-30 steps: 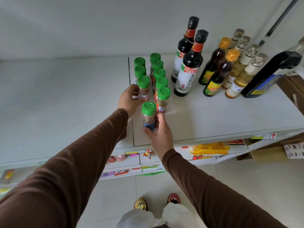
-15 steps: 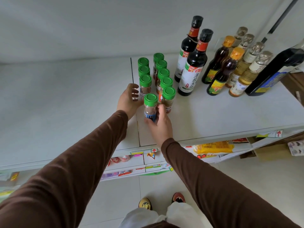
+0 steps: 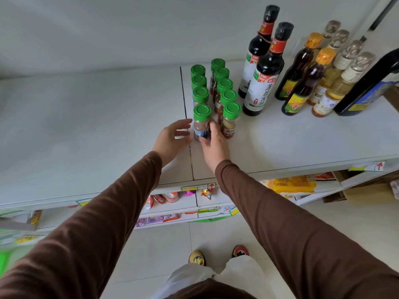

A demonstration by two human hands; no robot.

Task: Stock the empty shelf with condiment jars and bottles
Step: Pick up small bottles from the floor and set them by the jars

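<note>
Several green-capped spice jars stand upright in two rows on the white shelf (image 3: 86,126). The front jar of the left row (image 3: 201,123) holds brown powder and carries a blue label. My right hand (image 3: 216,143) grips this jar low down, thumb on its front and fingers on its right side. Just left of the jar is my left hand (image 3: 171,138), fingers spread and relaxed, holding nothing. The front jar of the right row (image 3: 230,119) stands right beside my right hand.
Two tall dark soy sauce bottles (image 3: 264,83) stand right of the jars. Further right are two orange-capped bottles (image 3: 306,83), several silver-capped pale bottles (image 3: 336,83) and a large dark bottle (image 3: 371,87). Lower shelves hold snack packets (image 3: 289,184). The shelf's left half is bare.
My right hand has slid the front jar back against the left row. My left hand has let go of the jar behind it and now lies open beside the front jar.
</note>
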